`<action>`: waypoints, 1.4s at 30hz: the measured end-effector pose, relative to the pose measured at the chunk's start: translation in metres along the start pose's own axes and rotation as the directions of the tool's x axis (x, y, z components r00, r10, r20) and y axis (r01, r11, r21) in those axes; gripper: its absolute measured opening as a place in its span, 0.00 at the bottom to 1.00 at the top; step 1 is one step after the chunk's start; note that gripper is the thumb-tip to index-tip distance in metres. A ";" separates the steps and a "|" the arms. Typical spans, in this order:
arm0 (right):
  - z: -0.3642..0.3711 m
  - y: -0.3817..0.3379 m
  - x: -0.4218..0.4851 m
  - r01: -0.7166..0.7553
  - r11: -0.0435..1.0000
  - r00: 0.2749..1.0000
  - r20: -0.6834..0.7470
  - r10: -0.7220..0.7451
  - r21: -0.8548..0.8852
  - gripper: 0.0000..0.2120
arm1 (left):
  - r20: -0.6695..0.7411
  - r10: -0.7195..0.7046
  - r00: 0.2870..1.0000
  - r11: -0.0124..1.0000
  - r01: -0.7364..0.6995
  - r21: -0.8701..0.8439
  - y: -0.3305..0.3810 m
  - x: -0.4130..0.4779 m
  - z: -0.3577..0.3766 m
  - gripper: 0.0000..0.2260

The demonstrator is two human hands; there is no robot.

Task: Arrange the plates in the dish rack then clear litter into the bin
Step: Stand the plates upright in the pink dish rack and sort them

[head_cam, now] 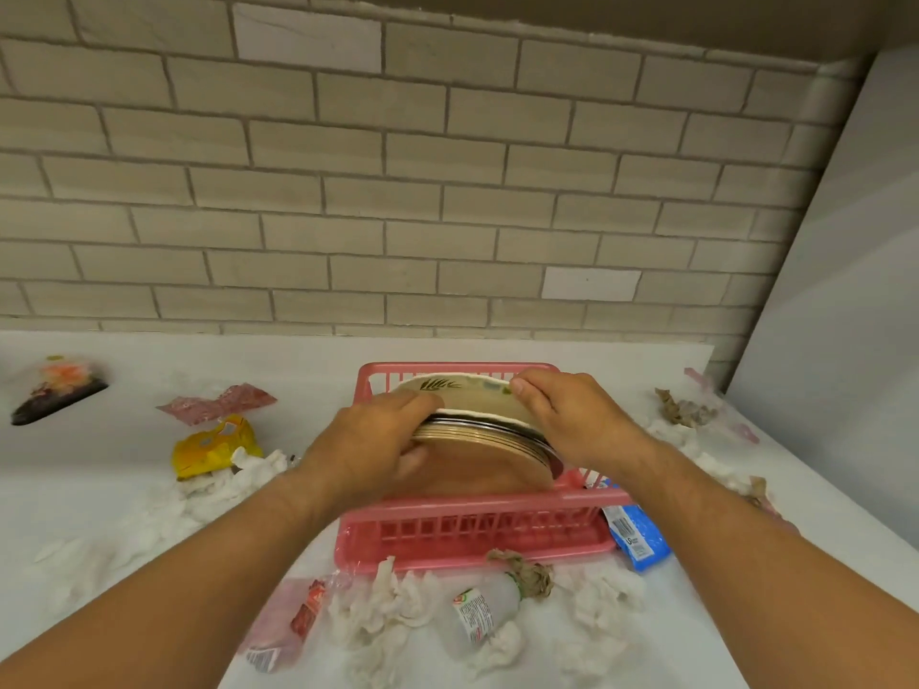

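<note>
A pink plastic dish rack stands mid-counter. Inside it a stack of several plates leans on edge, the nearest one tan, the farthest one cream with a green leaf print. My left hand grips the left rim of the stack, thumb in front of the tan plate. My right hand grips the right rim, fingers curled over the cream plate's top edge. Litter lies all around the rack; the bin is out of view.
Crumpled white tissues and a small plastic bottle lie in front of the rack. A blue wrapper sits at its right, a yellow wrapper and red wrapper at its left, a black tray far left. A tiled wall rises behind.
</note>
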State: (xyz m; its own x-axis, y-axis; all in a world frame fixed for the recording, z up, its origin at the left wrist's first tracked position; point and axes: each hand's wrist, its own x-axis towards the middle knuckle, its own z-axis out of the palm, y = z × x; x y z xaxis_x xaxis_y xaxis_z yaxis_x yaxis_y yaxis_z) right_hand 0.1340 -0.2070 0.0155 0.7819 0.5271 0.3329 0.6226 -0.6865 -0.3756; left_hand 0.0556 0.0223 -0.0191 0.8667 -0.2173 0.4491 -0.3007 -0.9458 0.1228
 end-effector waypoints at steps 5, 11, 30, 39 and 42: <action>-0.001 0.009 -0.004 -0.070 0.997 0.994 -0.090 0.068 -0.015 0.16 | 0.089 -0.008 0.996 1.000 0.008 0.001 -0.017 0.015 -0.006 0.15; 0.002 0.017 -0.010 -0.161 0.960 0.976 -0.179 0.122 -0.227 0.18 | 0.210 -0.032 0.977 0.999 0.037 -0.019 -0.028 0.042 -0.020 0.14; -0.061 0.011 0.033 -0.195 0.910 0.976 -0.165 0.143 -0.366 0.12 | 0.263 0.009 0.965 0.997 0.010 -0.070 -0.025 0.055 -0.016 0.07; -0.018 0.018 0.025 -0.421 0.867 0.906 -0.166 0.389 -0.267 0.12 | 0.275 -0.033 0.961 0.998 0.044 -0.035 -0.016 0.058 -0.015 0.08; -0.006 0.022 0.022 -0.429 0.865 0.903 -0.135 0.407 -0.262 0.11 | 0.265 -0.038 0.963 0.998 0.050 -0.039 -0.017 0.055 -0.016 0.08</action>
State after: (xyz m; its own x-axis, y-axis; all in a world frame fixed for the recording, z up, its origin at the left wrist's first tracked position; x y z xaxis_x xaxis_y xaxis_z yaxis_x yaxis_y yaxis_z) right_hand 0.1653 -0.2137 0.0199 0.9557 0.1293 0.2643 0.1954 -0.9506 -0.2412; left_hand 0.1018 0.0303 0.0172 0.9520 -0.2375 0.1931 -0.2723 -0.9454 0.1794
